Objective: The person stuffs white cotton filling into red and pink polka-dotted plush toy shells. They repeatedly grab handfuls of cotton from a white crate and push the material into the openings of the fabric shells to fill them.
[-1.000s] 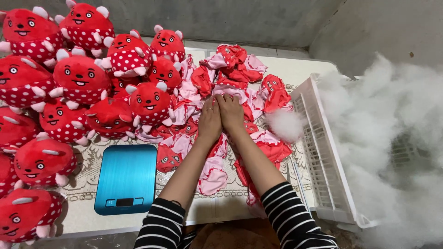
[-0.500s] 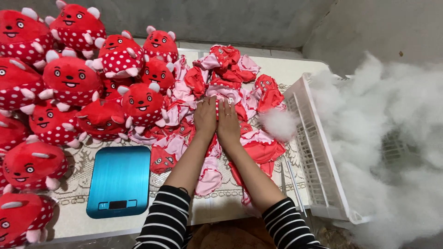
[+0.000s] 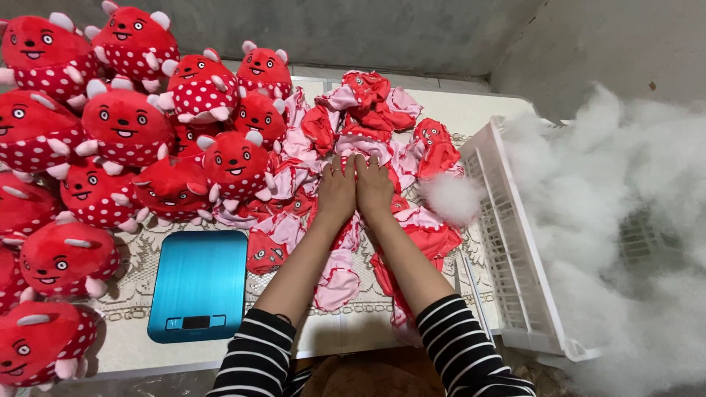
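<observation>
Only one screen shows: a small dark rectangular display (image 3: 195, 322) on the near edge of the flat blue kitchen scale (image 3: 198, 284), left of my forearms.

Both forearms stretch forward from striped sleeves and meet toward the middle of the table. The left hand (image 3: 336, 192) and right hand (image 3: 374, 190) lie palm-down, side by side and touching, fingers extended.

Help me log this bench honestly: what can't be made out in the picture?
Head view:
- Empty toy skins: those under the left hand and right hand are covered.
- Stuffed toys: left edge cuts several off.
- Scale display: too small to read.
- White basket: stuffing hides its far side.
</observation>
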